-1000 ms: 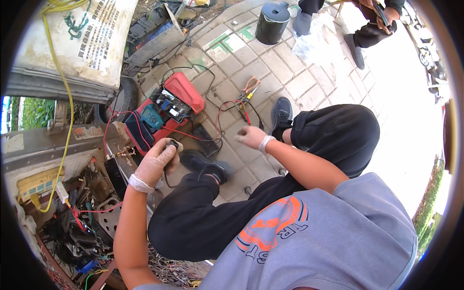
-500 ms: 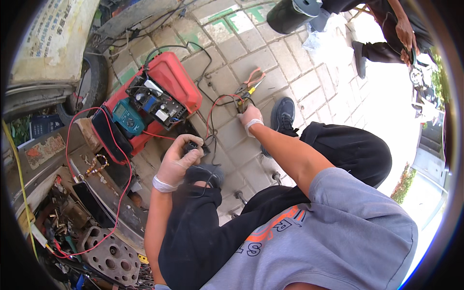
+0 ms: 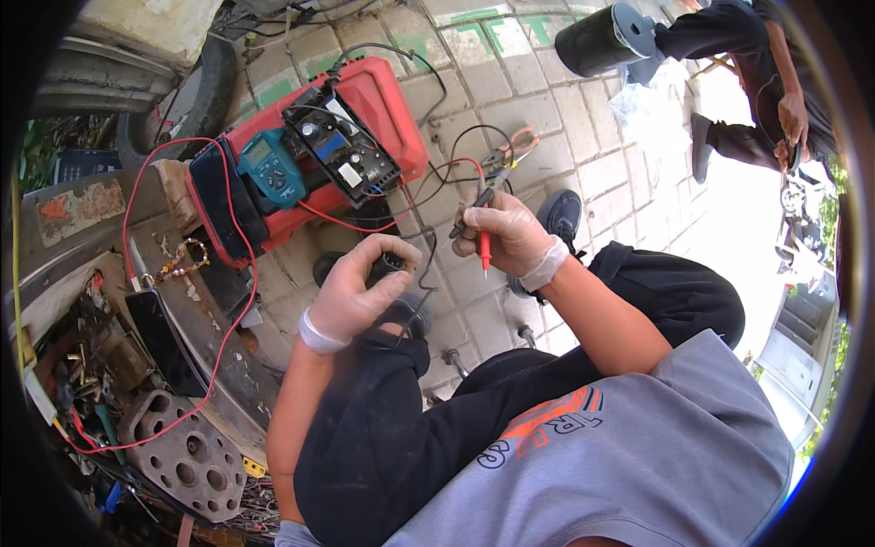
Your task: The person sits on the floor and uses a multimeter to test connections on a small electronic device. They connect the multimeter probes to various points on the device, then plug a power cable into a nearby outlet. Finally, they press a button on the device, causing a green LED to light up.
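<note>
A clear glove covers my left hand [image 3: 351,290], whose fingers are curled round a black round connector [image 3: 393,262] with a dark cable. To the right, my gloved right hand [image 3: 518,235] grips a red test probe [image 3: 485,244], its metal tip pointing down, together with a black test probe [image 3: 471,214] slanting across it. Red and black leads run back toward a teal multimeter [image 3: 272,170] lying on a red plastic case [image 3: 394,105]. Beside the meter, an exposed circuit board [image 3: 339,146] in a black housing rests on the case.
Pliers [image 3: 510,155] lie on the paving beyond my right hand. At left are a phone [image 3: 164,342], a bead bracelet [image 3: 185,260] and a rusty drilled metal block [image 3: 187,456]. A black bucket [image 3: 606,41] stands far off, near another person's hand [image 3: 791,118].
My right hand has come back from beside the pliers toward my left hand, and the red and black probes now show in it. My left hand still holds the connector. The view has shifted.
</note>
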{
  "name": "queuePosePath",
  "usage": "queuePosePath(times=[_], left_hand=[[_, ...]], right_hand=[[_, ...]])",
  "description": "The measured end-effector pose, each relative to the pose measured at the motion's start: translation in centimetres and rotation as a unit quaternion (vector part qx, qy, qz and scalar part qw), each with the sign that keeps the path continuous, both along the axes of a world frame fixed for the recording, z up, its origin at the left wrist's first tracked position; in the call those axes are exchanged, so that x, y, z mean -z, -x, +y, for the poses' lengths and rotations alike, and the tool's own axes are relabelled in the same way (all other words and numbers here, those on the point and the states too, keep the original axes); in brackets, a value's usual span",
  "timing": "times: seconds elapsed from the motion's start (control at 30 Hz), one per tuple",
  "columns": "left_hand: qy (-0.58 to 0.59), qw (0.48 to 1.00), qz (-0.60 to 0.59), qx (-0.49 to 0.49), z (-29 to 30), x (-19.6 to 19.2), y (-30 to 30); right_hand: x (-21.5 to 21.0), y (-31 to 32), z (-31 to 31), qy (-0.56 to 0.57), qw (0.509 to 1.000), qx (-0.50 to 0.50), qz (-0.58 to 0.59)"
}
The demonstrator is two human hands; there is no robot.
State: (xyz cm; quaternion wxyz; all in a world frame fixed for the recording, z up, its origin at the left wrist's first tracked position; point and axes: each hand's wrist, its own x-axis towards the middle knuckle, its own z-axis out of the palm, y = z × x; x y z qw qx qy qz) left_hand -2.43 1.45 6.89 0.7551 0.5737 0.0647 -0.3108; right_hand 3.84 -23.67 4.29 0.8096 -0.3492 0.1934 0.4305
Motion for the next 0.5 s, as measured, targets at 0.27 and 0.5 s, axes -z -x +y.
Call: queuePosePath(times=[0.27, 0.5], left_hand=[[-0.019, 1.000, -0.001, -0.023, -0.3, -1.7, 0.7], [-0.028, 0.997, 0.054, 0.037, 0.2, -1.7, 0.0]], right_hand=[[-7.1, -0.9, 3.9, 0.155, 0.968, -0.113, -0.164], [-6.0, -1.1, 4.6, 0.172, 0.951, -0.170, -0.194]])
